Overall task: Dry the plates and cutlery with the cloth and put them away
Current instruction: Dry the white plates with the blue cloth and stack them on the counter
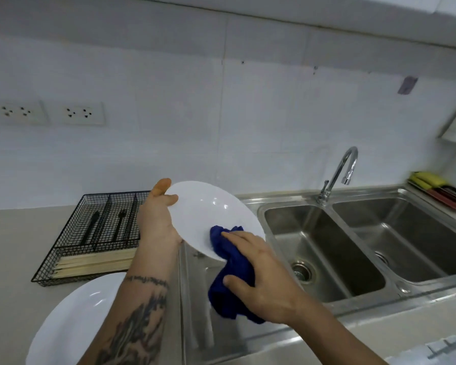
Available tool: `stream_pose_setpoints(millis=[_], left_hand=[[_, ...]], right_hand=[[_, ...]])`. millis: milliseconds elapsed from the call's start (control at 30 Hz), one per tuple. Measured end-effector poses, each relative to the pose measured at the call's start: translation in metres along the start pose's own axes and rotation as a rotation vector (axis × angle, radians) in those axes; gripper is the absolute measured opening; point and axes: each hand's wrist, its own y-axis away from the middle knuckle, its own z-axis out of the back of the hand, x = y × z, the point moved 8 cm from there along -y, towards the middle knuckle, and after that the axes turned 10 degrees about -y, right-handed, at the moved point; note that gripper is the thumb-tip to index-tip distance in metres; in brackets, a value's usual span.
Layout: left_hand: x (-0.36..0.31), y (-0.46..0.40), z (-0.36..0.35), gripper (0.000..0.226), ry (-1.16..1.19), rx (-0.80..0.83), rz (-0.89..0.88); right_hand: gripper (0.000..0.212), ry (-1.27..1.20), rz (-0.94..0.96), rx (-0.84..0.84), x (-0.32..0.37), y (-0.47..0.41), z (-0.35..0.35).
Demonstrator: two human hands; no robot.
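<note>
While the left hand (pixel 157 219) grips a round white plate (pixel 211 214) over the sink edge | right hand (pixel 258 275) rubs it, holding a blue cloth (pixel 232 272) | second white plate (pixel 71 320) waits on the counter | black cutlery (pixel 108 225) sits in its wire tray (pixel 63 259).

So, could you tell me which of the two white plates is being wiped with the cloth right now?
The raised plate, tilted above the sink's edge: the left hand grips its rim and the right hand presses the blue cloth on it. The other plate lies untouched on the counter.

Double sink (pixel 327 293), faucet (pixel 338 172), wall sockets (pixel 83 113)
</note>
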Motion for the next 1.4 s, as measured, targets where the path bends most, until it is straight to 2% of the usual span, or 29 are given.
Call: stream_pose_setpoints(millis=[67, 167, 233, 300, 400, 500, 667, 733, 800, 867, 933, 1067, 1233, 1333, 1400], left_hand=[[0.006, -0.005, 0.006, 0.043, 0.030, -0.080, 0.048], [0.014, -0.001, 0.004, 0.038, 0.030, -0.079, 0.071], [0.012, 0.006, 0.005, 0.026, -0.058, -0.035, -0.008], [0.007, 0.012, 0.010, 0.027, -0.217, 0.016, -0.131], [0.004, 0.016, 0.018, 0.042, -0.391, 0.101, -0.302], [-0.005, 0.019, 0.017, 0.051, -0.434, 0.125, -0.387], [-0.024, 0.027, 0.005, 0.046, -0.517, 0.132, -0.521], [-0.025, 0.034, -0.001, 0.044, -0.539, 0.161, -0.556], [-0.022, 0.038, -0.005, 0.043, -0.524, 0.172, -0.568], [-0.017, 0.040, -0.010, 0.043, -0.495, 0.185, -0.536], [-0.010, 0.041, -0.013, 0.041, -0.466, 0.194, -0.493], [0.002, 0.041, -0.024, 0.040, -0.435, 0.211, -0.416], [0.009, 0.038, -0.035, 0.045, -0.430, 0.225, -0.390], [0.007, 0.037, -0.029, 0.046, -0.398, 0.213, -0.378], [0.004, 0.038, -0.022, 0.044, -0.357, 0.200, -0.358]], right_hand=[[0.062, 0.082, 0.077, -0.053, 0.003, -0.008, 0.008], [0.051, 0.145, 0.196, -0.196, 0.004, -0.016, 0.027], [0.047, 0.107, 0.236, -0.257, 0.008, -0.018, 0.042], [0.049, 0.012, 0.244, -0.303, 0.014, -0.020, 0.061], [0.051, -0.205, 0.131, -0.311, 0.016, -0.022, 0.083], [0.043, -0.457, 0.033, -0.308, 0.009, -0.025, 0.098], [0.034, -0.778, -0.121, -0.447, -0.027, -0.027, 0.107], [0.033, -0.834, -0.200, -0.529, -0.047, -0.025, 0.104], [0.034, -0.781, -0.231, -0.628, -0.060, -0.022, 0.101], [0.037, -0.599, -0.211, -0.702, -0.062, -0.020, 0.101], [0.046, -0.411, -0.170, -0.695, -0.057, -0.021, 0.096], [0.068, -0.139, -0.036, -0.509, -0.026, -0.038, 0.077], [0.072, 0.307, 0.273, -0.240, 0.023, -0.061, 0.037], [0.072, 0.341, 0.335, -0.152, 0.022, -0.066, 0.032], [0.073, 0.265, 0.312, -0.176, 0.010, -0.069, 0.042]])
